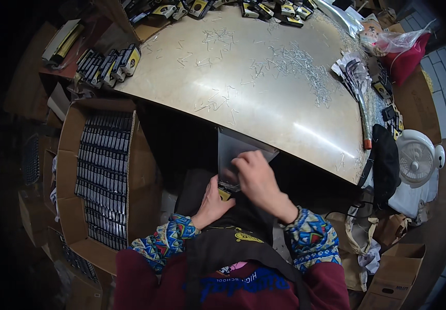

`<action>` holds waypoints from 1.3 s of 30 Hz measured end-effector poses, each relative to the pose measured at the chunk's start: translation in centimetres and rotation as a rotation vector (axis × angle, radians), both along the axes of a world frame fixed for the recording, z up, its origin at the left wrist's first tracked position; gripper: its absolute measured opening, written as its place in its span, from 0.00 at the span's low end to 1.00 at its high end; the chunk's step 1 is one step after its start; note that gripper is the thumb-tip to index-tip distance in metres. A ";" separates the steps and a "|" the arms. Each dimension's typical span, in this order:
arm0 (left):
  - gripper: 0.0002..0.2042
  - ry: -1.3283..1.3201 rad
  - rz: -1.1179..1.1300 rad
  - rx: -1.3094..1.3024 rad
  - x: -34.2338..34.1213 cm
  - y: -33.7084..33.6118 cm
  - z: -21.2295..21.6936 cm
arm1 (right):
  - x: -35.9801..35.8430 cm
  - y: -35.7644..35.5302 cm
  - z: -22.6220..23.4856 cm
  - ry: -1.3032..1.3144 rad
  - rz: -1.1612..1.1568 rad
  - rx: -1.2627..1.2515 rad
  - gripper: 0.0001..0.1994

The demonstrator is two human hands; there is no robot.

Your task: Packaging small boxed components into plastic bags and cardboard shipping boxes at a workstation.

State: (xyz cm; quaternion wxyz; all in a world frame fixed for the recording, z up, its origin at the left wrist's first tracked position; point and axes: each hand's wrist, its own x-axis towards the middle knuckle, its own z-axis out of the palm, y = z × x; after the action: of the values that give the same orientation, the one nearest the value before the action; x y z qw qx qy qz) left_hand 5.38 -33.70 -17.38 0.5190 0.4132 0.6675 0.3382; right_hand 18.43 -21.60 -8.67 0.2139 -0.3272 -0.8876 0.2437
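My left hand [213, 202] is closed around a small black and yellow box [224, 195] just in front of my dark apron. Only a corner of the box shows past the fingers. Slightly higher and to the right, my right hand [260, 184] has its fingers curled together, blurred by motion. Anything in its fingertips is too small or hidden to make out. Under both hands a grey metal tray [238, 146] juts out from the table's near edge. Some small shiny pieces lie at its lower end, beside the box.
Bent wire pieces [298, 67] lie scattered on the metal tabletop [176, 85]. Black and yellow boxes [112, 67] stand at its left corner. A carton [68, 170] packed with dark boxes is at my left. A white fan [416, 160] and an open carton [388, 279] are at right.
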 end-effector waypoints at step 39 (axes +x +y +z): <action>0.27 0.607 0.061 0.567 -1.9 5.0 8.3 | -1.8 -2.8 2.0 0.531 -0.329 -0.554 0.10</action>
State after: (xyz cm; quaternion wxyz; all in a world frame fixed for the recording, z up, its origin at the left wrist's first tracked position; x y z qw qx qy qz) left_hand 3.50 -28.67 -9.04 0.1539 0.6009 0.6825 0.3866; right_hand 16.61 -24.45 -6.69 0.3755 -0.4355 -0.6384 0.5117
